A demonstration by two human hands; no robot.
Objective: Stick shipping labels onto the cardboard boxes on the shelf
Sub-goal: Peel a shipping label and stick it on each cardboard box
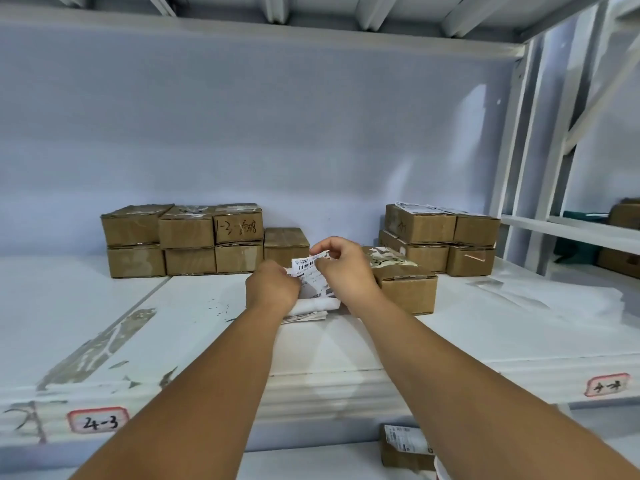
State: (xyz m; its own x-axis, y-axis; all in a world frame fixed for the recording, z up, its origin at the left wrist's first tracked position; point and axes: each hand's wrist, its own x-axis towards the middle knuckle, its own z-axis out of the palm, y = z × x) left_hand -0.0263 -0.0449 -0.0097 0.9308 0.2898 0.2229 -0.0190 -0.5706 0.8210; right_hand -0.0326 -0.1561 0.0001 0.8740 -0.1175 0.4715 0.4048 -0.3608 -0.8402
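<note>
**Label at risk of tearing**

The left hand (273, 287) and right hand (343, 268) pinch the shipping label (313, 273) over the paper stack (311, 306), just left of the nearest cardboard box (405, 289). An uneven pull could tear it or fold it onto itself.

— Where are the arms?
— Both bare forearms reach from the near edge toward the far middle, drawing closer together as they go.
— The left hand (273, 287)?
— Its back faces the camera, and its curled fingers grip the left edge of a shipping label (313, 271).
— And the right hand (341, 268)?
— It's slightly higher, with thumb and forefinger pinching the same label's top edge and the other fingers curled. The two hands are just beside each other.
</note>
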